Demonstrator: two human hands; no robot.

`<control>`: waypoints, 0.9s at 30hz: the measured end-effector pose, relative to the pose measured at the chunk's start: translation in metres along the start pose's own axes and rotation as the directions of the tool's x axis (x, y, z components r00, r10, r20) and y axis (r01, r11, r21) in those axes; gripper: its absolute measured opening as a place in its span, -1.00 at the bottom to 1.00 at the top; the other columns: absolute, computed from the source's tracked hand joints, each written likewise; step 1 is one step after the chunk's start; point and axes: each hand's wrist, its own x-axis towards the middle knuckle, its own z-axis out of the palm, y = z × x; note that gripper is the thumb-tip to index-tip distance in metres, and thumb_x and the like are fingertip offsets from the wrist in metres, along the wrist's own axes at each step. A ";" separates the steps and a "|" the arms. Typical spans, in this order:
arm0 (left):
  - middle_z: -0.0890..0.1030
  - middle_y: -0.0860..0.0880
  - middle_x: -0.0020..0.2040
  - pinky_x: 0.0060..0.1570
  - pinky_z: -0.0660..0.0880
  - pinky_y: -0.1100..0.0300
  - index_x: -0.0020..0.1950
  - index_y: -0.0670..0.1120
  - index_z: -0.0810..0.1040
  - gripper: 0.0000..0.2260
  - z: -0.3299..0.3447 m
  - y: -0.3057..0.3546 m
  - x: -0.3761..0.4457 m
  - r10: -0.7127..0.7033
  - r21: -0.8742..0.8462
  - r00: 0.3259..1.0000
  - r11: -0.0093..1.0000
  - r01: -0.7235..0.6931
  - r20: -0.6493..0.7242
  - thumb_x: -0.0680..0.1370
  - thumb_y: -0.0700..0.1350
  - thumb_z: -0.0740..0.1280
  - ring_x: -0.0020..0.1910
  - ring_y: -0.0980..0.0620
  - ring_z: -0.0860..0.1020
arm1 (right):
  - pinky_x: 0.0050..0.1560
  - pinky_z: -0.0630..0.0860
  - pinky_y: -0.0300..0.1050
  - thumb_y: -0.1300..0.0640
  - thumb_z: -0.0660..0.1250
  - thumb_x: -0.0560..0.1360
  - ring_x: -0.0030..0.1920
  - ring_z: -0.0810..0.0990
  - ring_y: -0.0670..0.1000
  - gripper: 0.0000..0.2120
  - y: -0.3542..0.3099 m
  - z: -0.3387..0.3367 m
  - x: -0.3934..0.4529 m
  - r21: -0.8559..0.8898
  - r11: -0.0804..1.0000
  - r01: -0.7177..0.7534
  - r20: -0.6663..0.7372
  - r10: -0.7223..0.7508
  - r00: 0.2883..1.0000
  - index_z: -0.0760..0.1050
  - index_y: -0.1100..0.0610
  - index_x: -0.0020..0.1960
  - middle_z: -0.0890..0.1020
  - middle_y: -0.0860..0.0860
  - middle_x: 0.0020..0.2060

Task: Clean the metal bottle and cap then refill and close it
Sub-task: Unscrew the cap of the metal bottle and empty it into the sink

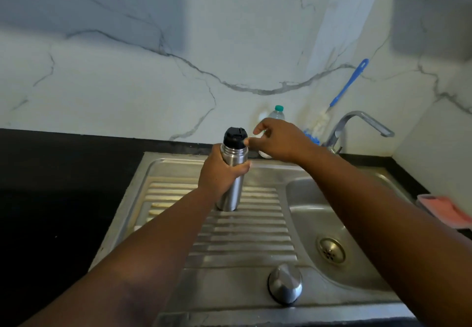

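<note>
A steel bottle (pixel 233 157) stands upright on the ribbed drainboard (pixel 245 227), with a black stopper (pixel 234 135) in its mouth. My left hand (pixel 221 173) grips the bottle around its upper body. My right hand (pixel 277 139) hovers just right of the stopper, fingers loosely spread and holding nothing; its thumb tip is at the stopper's edge. A domed steel cap (pixel 284 283) lies on the drainboard near the front edge.
The sink basin (pixel 314 214) with its drain (pixel 331 250) lies to the right, under a bent tap (pixel 357 125). A blue-handled bottle brush (pixel 346 85) leans on the marble wall. A small plastic bottle (pixel 277 113) stands behind my right hand. A pink sponge (pixel 445 210) sits at right. Black countertop (pixel 58 186) spreads left.
</note>
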 end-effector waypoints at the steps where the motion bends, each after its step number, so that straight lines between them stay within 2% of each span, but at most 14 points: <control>1: 0.61 0.12 -0.01 -0.04 0.56 0.15 0.21 0.06 0.44 -0.42 0.000 0.000 0.000 -0.007 -0.006 1.000 1.000 0.007 0.009 0.29 0.11 0.59 -0.07 0.13 0.60 | -0.07 0.41 -0.13 -0.30 0.30 0.43 0.01 0.52 0.00 -0.50 -0.006 0.000 0.010 -0.048 0.999 -0.009 0.010 0.010 1.000 0.42 0.01 0.20 0.55 -0.01 0.04; 3: 0.60 0.13 0.00 -0.06 0.54 0.20 0.23 0.06 0.41 -0.41 -0.001 0.002 -0.002 -0.015 -0.015 1.000 1.000 0.015 0.017 0.30 0.09 0.59 -0.05 0.13 0.60 | -0.05 0.37 -0.12 -0.38 0.24 0.40 0.04 0.51 0.03 -0.36 -0.018 0.003 0.026 -0.132 0.991 -0.017 0.036 0.022 0.999 0.39 0.07 0.27 0.55 0.04 0.10; 4: 0.60 0.13 0.00 -0.08 0.52 0.24 0.23 0.07 0.41 -0.41 -0.001 0.003 -0.003 -0.019 -0.018 1.000 1.000 0.019 0.016 0.31 0.08 0.59 -0.05 0.14 0.60 | -0.07 0.37 -0.12 -0.42 0.22 0.39 0.02 0.51 0.03 -0.33 -0.024 0.005 0.032 -0.160 0.987 -0.014 0.051 0.022 0.998 0.41 0.10 0.24 0.55 0.04 0.05; 7: 0.59 0.18 0.04 -0.11 0.46 0.34 0.29 0.11 0.36 -0.35 -0.001 0.006 -0.005 -0.017 -0.037 1.000 0.999 0.018 0.017 0.30 0.07 0.60 -0.02 0.22 0.58 | -0.19 0.36 -0.13 -0.45 0.21 0.37 -0.22 0.50 -0.03 -0.39 -0.037 0.016 0.042 -0.274 0.962 0.009 0.091 0.016 0.996 0.46 0.13 -0.13 0.53 -0.01 -0.26; 8: 0.59 0.20 0.04 -0.09 0.46 0.35 0.31 0.14 0.35 -0.33 -0.002 0.007 -0.006 -0.019 -0.043 1.000 0.999 0.019 0.018 0.30 0.08 0.60 -0.02 0.25 0.57 | -0.21 0.36 -0.13 -0.43 0.22 0.38 -0.25 0.49 -0.03 -0.42 -0.041 0.020 0.044 -0.321 0.947 0.024 0.093 0.006 0.996 0.42 0.13 -0.19 0.49 -0.02 -0.33; 10: 0.61 0.20 0.03 -0.04 0.52 0.28 0.28 0.19 0.34 -0.34 -0.002 0.007 -0.007 -0.030 -0.044 0.999 0.999 0.031 0.022 0.28 0.08 0.60 -0.04 0.23 0.59 | -0.21 0.36 -0.14 -0.34 0.25 0.43 -0.24 0.48 -0.02 -0.52 -0.044 0.025 0.046 -0.375 0.925 0.064 0.090 -0.033 0.995 0.40 0.12 -0.18 0.44 -0.03 -0.38; 12: 0.62 0.19 0.00 -0.01 0.55 0.21 0.22 0.23 0.36 -0.38 -0.003 0.007 -0.006 -0.042 -0.040 0.999 0.998 0.043 0.027 0.28 0.08 0.60 -0.06 0.20 0.61 | -0.25 0.35 -0.18 -0.24 0.27 0.46 -0.24 0.47 -0.03 -0.58 -0.044 0.025 0.047 -0.372 0.923 0.097 0.110 -0.061 0.992 0.39 0.12 -0.25 0.44 -0.03 -0.39; 14: 0.62 0.19 -0.02 -0.02 0.54 0.22 0.19 0.25 0.36 -0.41 -0.003 0.008 -0.005 -0.047 -0.044 0.998 0.998 0.048 0.034 0.28 0.06 0.60 -0.06 0.19 0.61 | -0.28 0.32 -0.20 -0.19 0.27 0.48 -0.24 0.46 -0.02 -0.59 -0.042 0.022 0.048 -0.365 0.922 0.126 0.145 -0.078 0.986 0.33 0.10 -0.34 0.44 -0.02 -0.39; 16: 0.61 0.19 -0.02 -0.02 0.54 0.23 0.18 0.25 0.37 -0.41 -0.002 0.008 -0.005 -0.044 -0.045 0.998 0.998 0.045 0.037 0.28 0.04 0.61 -0.06 0.20 0.60 | -0.21 0.34 -0.18 -0.19 0.24 0.50 -0.20 0.47 -0.01 -0.59 -0.039 0.019 0.048 -0.369 0.915 0.163 0.178 -0.103 0.979 0.34 0.10 -0.33 0.45 0.00 -0.36; 20: 0.62 0.20 -0.01 0.00 0.56 0.21 0.20 0.23 0.41 -0.40 -0.003 0.006 -0.002 -0.028 -0.052 0.999 0.998 0.030 0.044 0.27 0.04 0.62 -0.06 0.23 0.61 | -0.12 0.32 -0.14 -0.22 0.23 0.51 -0.12 0.46 0.00 -0.61 -0.030 0.022 0.053 -0.325 0.920 0.220 0.197 -0.161 0.967 0.38 0.13 -0.08 0.48 0.01 -0.22; 24: 0.63 0.20 -0.01 0.00 0.56 0.21 0.17 0.24 0.42 -0.42 -0.002 0.006 -0.003 -0.019 -0.037 0.999 0.999 0.020 0.039 0.26 0.04 0.61 -0.06 0.24 0.61 | -0.27 0.28 -0.19 -0.25 0.25 0.48 -0.27 0.41 -0.06 -0.62 -0.018 0.025 0.061 -0.265 0.919 0.292 0.195 -0.245 0.950 0.35 0.08 -0.21 0.43 -0.05 -0.33; 27: 0.63 0.19 -0.02 -0.04 0.54 0.25 0.17 0.23 0.42 -0.43 -0.004 0.007 -0.003 -0.016 -0.031 0.999 0.999 0.017 0.050 0.27 0.02 0.61 -0.07 0.23 0.61 | -0.31 0.28 -0.20 -0.24 0.24 0.48 -0.30 0.39 -0.10 -0.60 -0.015 0.022 0.065 -0.257 0.899 0.354 0.219 -0.303 0.928 0.41 0.11 -0.13 0.45 -0.06 -0.33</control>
